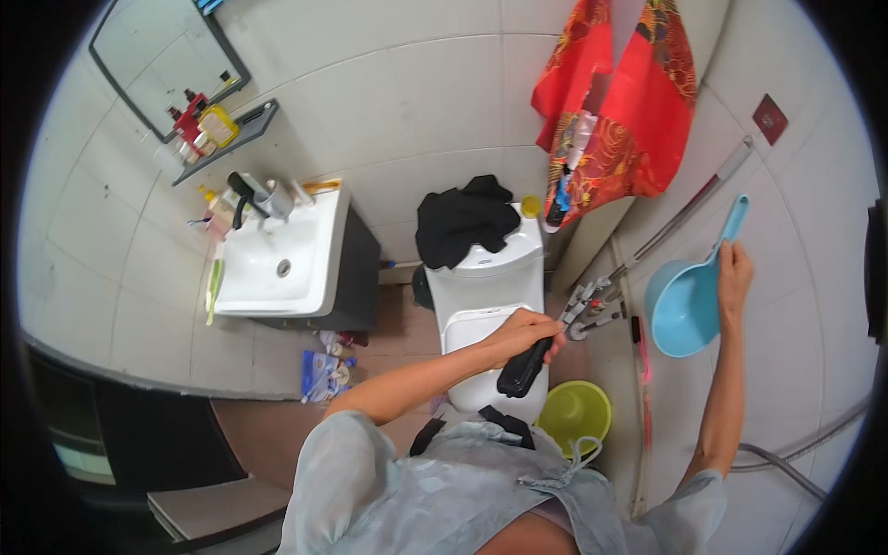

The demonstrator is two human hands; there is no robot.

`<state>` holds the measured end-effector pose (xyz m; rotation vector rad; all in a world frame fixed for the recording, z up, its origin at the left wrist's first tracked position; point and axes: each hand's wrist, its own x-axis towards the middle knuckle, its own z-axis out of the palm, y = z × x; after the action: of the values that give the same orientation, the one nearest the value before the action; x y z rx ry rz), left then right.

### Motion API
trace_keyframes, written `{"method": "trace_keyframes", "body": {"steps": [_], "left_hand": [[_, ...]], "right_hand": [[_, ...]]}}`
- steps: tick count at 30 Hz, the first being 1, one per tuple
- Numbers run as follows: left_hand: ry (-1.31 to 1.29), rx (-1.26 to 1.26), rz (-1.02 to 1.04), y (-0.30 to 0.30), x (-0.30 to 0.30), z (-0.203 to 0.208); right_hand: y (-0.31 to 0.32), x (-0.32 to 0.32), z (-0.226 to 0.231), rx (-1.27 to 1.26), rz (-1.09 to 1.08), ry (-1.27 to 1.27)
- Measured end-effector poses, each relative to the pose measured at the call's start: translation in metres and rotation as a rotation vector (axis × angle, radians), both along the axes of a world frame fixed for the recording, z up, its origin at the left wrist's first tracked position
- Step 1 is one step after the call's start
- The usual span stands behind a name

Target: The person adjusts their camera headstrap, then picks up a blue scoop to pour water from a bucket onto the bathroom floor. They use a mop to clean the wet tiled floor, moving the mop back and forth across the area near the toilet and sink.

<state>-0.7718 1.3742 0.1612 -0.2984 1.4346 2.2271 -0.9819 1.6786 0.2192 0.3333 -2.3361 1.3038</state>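
My right hand point(735, 277) is closed round the handle of a light blue water dipper point(686, 319), out at the right beside the tiled wall. The dipper's bowl faces up toward me, and no water can be made out in it. In front of the toilet point(486, 277), my left hand point(529, 335) is closed on a black oblong object point(524, 372), whose kind I cannot make out. Just beyond that hand are metal tap fittings point(585, 301) on the wall pipe. A yellow-green bucket point(575, 414) stands on the floor below, near my body.
Black cloth point(467, 222) lies on the toilet tank beside a small yellow container point(530, 206). A white washbasin point(277, 268) stands at the left, under a shelf of bottles point(227, 143). A red patterned cloth point(638, 120) hangs at the back right. A grey hose point(786, 462) runs along the right.
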Motion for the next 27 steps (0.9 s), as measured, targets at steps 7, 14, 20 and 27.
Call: {"method": "trace_keyframes", "body": {"steps": [7, 14, 20, 27], "left_hand": [[0.076, -0.101, 0.018, -0.007, 0.0, 0.0], [0.266, -0.205, -0.066, 0.02, -0.036, 0.034], [0.447, -0.237, -0.049, 0.036, -0.086, 0.045], [0.692, -0.654, 0.016, 0.066, -0.179, 0.06]], "right_hand": [[-0.019, 0.018, -0.005, 0.085, 0.011, 0.009], [-0.006, 0.034, 0.009, 0.036, -0.016, -0.01], [0.005, 0.048, 0.004, 0.044, -0.008, 0.005], [0.02, 0.066, -0.003, 0.031, 0.002, -0.055]]}}
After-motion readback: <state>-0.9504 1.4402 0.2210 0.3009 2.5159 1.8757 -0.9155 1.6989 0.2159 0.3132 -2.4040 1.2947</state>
